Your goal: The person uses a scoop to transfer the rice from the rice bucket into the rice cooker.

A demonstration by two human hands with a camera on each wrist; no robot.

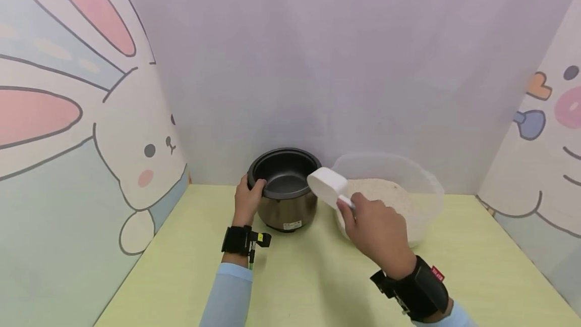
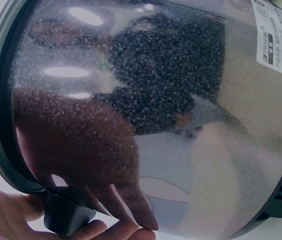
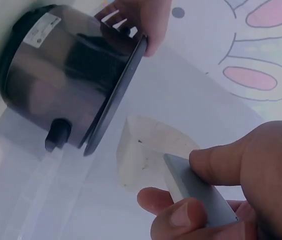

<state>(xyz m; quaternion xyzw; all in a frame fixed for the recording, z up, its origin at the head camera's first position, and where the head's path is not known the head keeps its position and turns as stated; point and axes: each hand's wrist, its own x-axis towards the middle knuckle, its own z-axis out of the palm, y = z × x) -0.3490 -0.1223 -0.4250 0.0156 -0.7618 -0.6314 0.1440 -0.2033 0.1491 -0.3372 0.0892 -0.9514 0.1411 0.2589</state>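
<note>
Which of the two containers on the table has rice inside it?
The clear plastic tub on the right holds white rice. The dark metal pot, gripped at its rim by the left hand, looks empty.

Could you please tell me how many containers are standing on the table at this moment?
2. The rice cooker pot stands left of centre, its rim held by the left hand. The clear tub of rice stands just to its right, behind the right hand holding the white scoop.

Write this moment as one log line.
left hand: holds pot rim | right hand: holds white scoop beside pot | rice tub: right
</note>
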